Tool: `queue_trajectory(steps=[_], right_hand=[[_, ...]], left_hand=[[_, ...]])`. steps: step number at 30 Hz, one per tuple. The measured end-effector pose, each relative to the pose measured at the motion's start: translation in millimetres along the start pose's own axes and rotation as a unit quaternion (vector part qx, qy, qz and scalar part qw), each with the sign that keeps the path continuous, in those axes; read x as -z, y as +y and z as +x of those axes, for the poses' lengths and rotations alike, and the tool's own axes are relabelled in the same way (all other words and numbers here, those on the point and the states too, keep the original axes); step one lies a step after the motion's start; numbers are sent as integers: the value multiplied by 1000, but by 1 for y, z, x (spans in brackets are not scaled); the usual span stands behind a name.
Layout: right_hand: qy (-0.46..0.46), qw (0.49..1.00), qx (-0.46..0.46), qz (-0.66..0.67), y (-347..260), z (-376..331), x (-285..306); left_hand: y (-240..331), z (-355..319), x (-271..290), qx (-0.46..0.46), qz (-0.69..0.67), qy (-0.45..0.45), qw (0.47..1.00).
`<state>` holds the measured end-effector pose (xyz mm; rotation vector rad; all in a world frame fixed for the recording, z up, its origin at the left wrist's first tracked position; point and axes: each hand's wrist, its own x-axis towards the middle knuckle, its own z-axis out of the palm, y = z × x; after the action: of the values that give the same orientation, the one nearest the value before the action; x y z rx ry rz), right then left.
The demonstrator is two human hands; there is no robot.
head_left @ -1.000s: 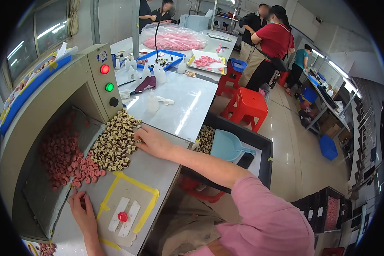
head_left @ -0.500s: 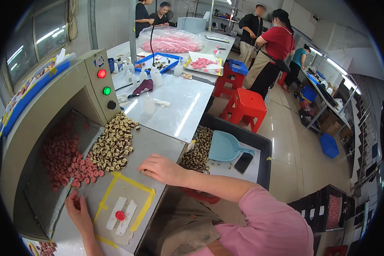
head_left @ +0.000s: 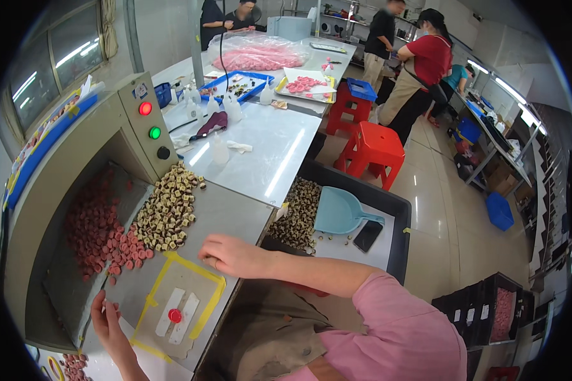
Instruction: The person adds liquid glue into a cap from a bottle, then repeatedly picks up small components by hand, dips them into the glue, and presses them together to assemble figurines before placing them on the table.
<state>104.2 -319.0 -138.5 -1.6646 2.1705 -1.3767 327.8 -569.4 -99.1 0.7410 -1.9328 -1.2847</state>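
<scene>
With fingers bent, has right hand beside yellow tape, left hand near pink pieces; cannot tell whether grasping anything in either.

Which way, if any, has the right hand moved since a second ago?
Yes: the right hand moved down the picture, away from the cream and brown pieces, to near the upper right corner of the yellow tape.

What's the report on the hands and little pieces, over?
Left hand near the machine, right hand over the worktop; grips unclear. Cream-and-brown pieces heaped beside pink pieces. Between the hands: red round piece inside yellow tape.
</scene>
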Motion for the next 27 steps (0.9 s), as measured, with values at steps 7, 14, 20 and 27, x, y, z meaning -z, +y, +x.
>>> queue_trajectory(steps=[7,14,20,27], right_hand=[[-37,995,26,-92,16,19,23],[-83,986,-142,16,-16,21,26],[-59,988,-46,-139,-37,17,3],[-113,977,-75,-166,-50,27,-3]], left_hand=[[22,-79,-14,146,-264,-6,953],[23,-112,-17,178,-428,12,886],[11,-112,-18,207,-472,-30,857],[-2,-110,-14,190,-524,-34,830]])
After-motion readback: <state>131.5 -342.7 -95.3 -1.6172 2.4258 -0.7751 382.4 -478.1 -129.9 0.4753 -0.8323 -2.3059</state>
